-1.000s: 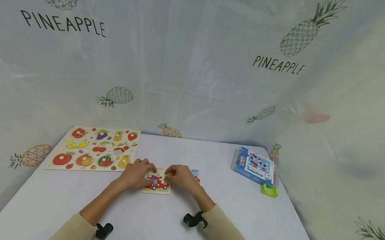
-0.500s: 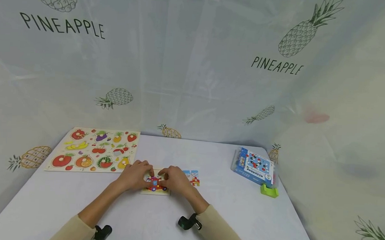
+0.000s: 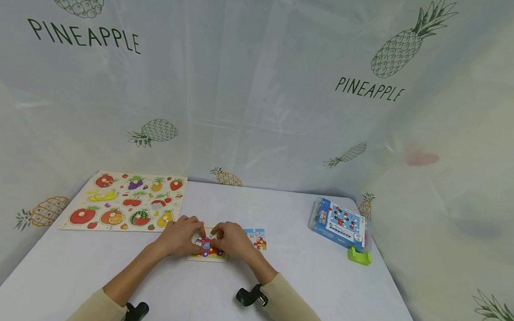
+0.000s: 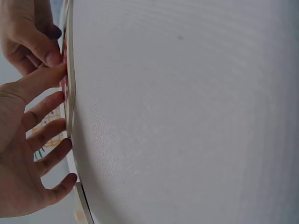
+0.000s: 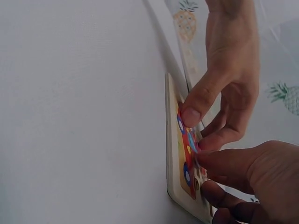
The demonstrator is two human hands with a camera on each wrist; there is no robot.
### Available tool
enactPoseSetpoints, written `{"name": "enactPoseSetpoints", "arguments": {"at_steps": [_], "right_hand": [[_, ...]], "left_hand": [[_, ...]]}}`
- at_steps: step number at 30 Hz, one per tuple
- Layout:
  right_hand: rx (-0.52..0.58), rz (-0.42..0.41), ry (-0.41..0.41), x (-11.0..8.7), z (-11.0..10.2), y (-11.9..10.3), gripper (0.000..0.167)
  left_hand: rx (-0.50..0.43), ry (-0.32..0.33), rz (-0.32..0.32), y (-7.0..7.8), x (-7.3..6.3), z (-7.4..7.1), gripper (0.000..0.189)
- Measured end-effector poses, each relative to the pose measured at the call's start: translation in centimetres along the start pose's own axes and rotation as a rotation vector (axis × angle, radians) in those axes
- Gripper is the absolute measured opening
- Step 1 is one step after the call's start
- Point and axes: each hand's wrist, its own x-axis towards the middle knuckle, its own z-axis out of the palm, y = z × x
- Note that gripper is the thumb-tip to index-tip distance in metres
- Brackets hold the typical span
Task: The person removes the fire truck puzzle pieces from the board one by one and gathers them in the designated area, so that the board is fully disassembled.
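Note:
A small wooden puzzle board (image 3: 196,258) with a red truck picture (image 3: 206,249) lies on the white table between my two hands. My left hand (image 3: 179,235) is spread at its left side, thumb on the truck and straight fingertips at the board's far edge. From the right, my right hand (image 3: 235,241) pinches at the truck's upper right part with thumb and curled fingers. In the right wrist view, the truck's wheels and front show along the board's thick edge (image 5: 170,149), and the right fingertips (image 5: 210,160) overlap the colourful pieces. Much of the picture is hidden by the fingers.
A picture card (image 3: 258,239) lies just right of the right hand. At the back left is a large fruit puzzle board (image 3: 77,223). A blue boxed set (image 3: 342,225) sits at the right, a green plastic piece (image 3: 359,256) in front of it. A pineapple-printed curtain (image 3: 259,98) hangs behind.
My right hand has moved left and over the puzzle board, uncovering the picture card behind it. The left hand stays nearly in place; hands have barely moved in the last half second.

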Motion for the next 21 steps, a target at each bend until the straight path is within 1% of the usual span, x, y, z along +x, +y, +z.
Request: {"name": "enactPoseSetpoints", "arguments": {"at_steps": [6, 10, 13, 17, 21], "right_hand": [[0.109, 0.033, 0.020, -0.13, -0.13, -0.18, 0.018], [0.180, 0.040, 0.034, -0.10, -0.17, -0.23, 0.012], [0.220, 0.046, 0.029, 0.05, -0.09, -0.18, 0.011], [0.261, 0.056, 0.013, 0.23, -0.12, -0.18, 0.011], [0.272, 0.053, 0.010, 0.28, -0.18, -0.26, 0.011]], "left_hand": [[-0.006, 0.003, 0.002, 0.03, -0.10, -0.12, 0.032], [-0.015, 0.003, 0.004, 0.14, -0.19, -0.25, 0.031], [-0.018, 0.004, 0.006, 0.21, -0.23, -0.31, 0.031], [-0.017, 0.000, 0.001, 0.25, -0.20, -0.30, 0.031], [-0.016, -0.007, -0.002, 0.24, -0.25, -0.39, 0.031]]}}
